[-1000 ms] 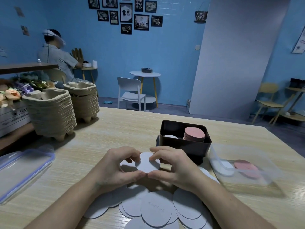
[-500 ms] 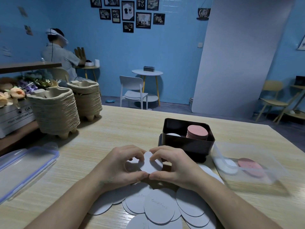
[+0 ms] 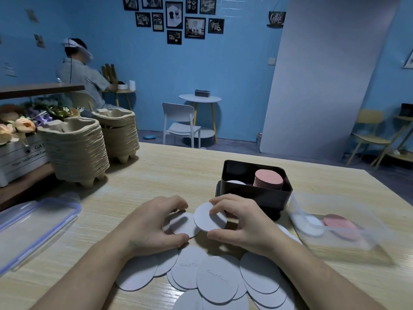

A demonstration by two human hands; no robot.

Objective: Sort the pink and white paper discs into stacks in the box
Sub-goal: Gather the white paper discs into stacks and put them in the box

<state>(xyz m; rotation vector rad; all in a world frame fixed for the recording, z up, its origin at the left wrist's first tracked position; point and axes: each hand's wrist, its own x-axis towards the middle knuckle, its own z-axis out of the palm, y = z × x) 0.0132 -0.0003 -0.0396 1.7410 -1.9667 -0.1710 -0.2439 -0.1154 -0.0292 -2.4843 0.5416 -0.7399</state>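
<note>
A dark box (image 3: 257,195) stands on the wooden table, holding a tall pink disc stack (image 3: 268,179) on its right and a low white disc stack (image 3: 235,182) on its left. My right hand (image 3: 241,222) pinches a white disc (image 3: 206,218) between thumb and fingers, just in front of the box. My left hand (image 3: 152,222) holds another white disc (image 3: 183,225), partly under the first. Several loose white discs (image 3: 214,278) lie spread on the table below my hands.
A clear plastic container (image 3: 335,227) at the right holds a white and a pink disc. A clear lid (image 3: 33,227) lies at the left. Two stacks of pulp cup trays (image 3: 76,153) stand at the back left. A person sits far behind.
The single disc held between both hands has come apart into two: my right hand holds one a little higher and to the right, my left hand keeps the other.
</note>
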